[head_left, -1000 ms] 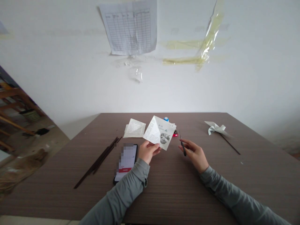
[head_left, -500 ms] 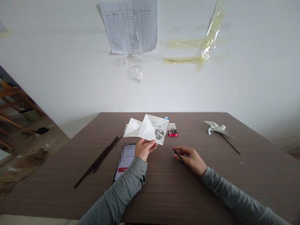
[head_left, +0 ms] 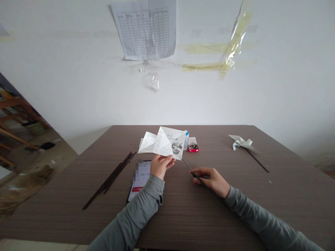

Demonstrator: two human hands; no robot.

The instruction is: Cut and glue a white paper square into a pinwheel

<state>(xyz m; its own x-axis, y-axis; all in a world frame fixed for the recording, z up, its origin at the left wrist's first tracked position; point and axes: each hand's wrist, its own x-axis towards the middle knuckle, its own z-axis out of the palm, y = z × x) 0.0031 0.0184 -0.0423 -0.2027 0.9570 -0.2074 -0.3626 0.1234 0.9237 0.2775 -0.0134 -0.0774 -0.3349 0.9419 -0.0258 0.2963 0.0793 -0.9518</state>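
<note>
My left hand (head_left: 161,166) pinches the lower edge of a square sheet of printed paper (head_left: 167,141), which is tilted up and creased along its diagonals. In my right hand (head_left: 213,181) is a pair of scissors (head_left: 198,178), seen edge-on with a dark handle and thin blades. The blade tips touch or lie very near the sheet's lower right corner; I cannot tell whether they bite into it. Behind the sheet lie more paper squares (head_left: 147,143), partly covered. Under my left wrist rests a phone (head_left: 138,177) with a timer on its screen.
Several thin dark sticks (head_left: 112,177) lie at the left. Just beyond the sheet stand a blue-capped bottle (head_left: 186,139) and an open red box (head_left: 193,148) of small metal pieces. A paper pinwheel (head_left: 242,143) on a stick lies at the right. The wall rises behind the table.
The scissors have moved left and toward me, with their tips now at the sheet's lower right corner. The sheet has shifted slightly left, uncovering more of the bottle.
</note>
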